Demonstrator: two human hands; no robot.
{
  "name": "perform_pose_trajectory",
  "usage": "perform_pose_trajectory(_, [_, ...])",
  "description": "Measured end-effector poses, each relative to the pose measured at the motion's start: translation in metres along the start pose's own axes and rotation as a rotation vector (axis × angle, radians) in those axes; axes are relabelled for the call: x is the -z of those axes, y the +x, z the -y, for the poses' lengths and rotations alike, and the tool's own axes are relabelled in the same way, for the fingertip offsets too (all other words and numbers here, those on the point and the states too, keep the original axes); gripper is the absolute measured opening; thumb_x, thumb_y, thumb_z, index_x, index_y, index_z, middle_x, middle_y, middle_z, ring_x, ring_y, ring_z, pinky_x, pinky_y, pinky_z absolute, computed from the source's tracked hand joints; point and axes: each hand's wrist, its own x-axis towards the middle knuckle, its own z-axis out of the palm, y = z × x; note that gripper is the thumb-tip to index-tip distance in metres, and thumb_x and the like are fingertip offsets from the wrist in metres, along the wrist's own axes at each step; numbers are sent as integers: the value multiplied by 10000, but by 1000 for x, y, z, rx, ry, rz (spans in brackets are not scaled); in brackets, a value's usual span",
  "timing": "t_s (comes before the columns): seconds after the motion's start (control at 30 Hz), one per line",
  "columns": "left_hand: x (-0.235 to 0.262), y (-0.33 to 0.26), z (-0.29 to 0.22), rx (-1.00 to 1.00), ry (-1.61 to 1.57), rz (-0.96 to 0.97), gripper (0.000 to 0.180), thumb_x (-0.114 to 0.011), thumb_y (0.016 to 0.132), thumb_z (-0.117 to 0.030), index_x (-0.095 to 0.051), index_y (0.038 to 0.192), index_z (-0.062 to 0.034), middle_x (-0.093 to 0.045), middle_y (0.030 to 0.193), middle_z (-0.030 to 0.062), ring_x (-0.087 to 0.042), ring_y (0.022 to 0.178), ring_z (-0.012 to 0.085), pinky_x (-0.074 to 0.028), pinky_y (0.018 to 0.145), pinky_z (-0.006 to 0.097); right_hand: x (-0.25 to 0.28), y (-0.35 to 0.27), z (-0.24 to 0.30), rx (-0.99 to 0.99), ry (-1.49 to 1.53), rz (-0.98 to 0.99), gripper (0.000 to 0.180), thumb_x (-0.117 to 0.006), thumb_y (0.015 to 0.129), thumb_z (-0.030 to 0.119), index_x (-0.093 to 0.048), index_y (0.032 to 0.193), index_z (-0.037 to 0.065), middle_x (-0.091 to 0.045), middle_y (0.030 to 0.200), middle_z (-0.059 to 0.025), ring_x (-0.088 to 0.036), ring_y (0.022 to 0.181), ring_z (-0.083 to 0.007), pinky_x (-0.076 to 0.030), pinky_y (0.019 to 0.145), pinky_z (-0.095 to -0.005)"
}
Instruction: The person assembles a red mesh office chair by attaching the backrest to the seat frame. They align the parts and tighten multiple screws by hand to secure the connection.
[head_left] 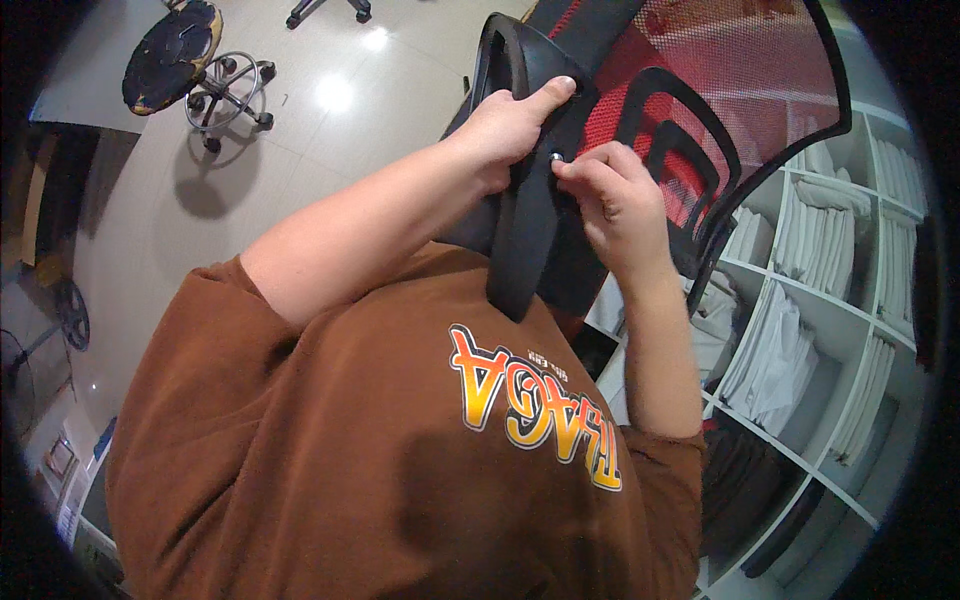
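Observation:
A black loop-shaped armrest (522, 220) belongs to an office chair with a red mesh backrest (750, 50) in a black frame. My left hand (508, 130) is wrapped round the armrest, its thumb lying along the side near a dark hole. Just below that thumb, a small shiny bolt (557, 157) sits at the armrest's flat face. The fingertips of my right hand (625, 195) pinch at this bolt from the right. How deep the bolt sits is hidden. The lower end of the armrest reaches close to my brown shirt.
White cubby shelves (845, 312) with stacks of pale folded items stand on the right, close to my right forearm. At the upper left, a round stool (175, 55) with a worn seat and a wheeled base stands on the light tiled floor (330, 150).

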Motion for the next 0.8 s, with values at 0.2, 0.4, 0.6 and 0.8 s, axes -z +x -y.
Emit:
perform_pose_trajectory(0.2, [3, 0, -2, 4, -21, 18, 529, -642, 865, -444, -579, 1061, 43, -660, 905, 141, -658, 727, 216, -555, 629, 374, 27, 42, -5, 375, -219, 22, 280, -770, 633, 34, -662, 887, 76, -564, 826, -42, -595, 797, -192, -492, 695, -283])
perform_pose_trajectory(0.4, [-1, -7, -6, 54, -17, 7, 503, -653, 857, -446, -590, 1012, 29, -645, 880, 130, -643, 730, 221, -547, 644, 359, 1, 18, 9, -332, 239, 2, 403, -724, 726, -4, -628, 1113, 56, -624, 917, -55, -600, 797, -110, -492, 712, -241])
perform_pose_trajectory(0.6, [8, 4, 2, 95, -87, 37, 452, -644, 859, -467, -621, 975, -31, -650, 846, 96, -627, 746, 196, -520, 698, 359, -21, 10, 29, 38, -103, -104, 360, -601, 758, -17, -634, 1108, 61, -636, 961, -112, -628, 857, -255, -478, 780, -360])
perform_pose_trajectory(0.8, [5, -6, 4, 110, -137, 90, 413, -627, 880, -432, -627, 1007, -39, -665, 873, 90, -648, 747, 196, -544, 705, 355, -20, -10, 32, 168, -236, -36, 231, -653, 742, 76, -655, 970, 110, -606, 952, -50, -588, 927, -228, -411, 867, -419])
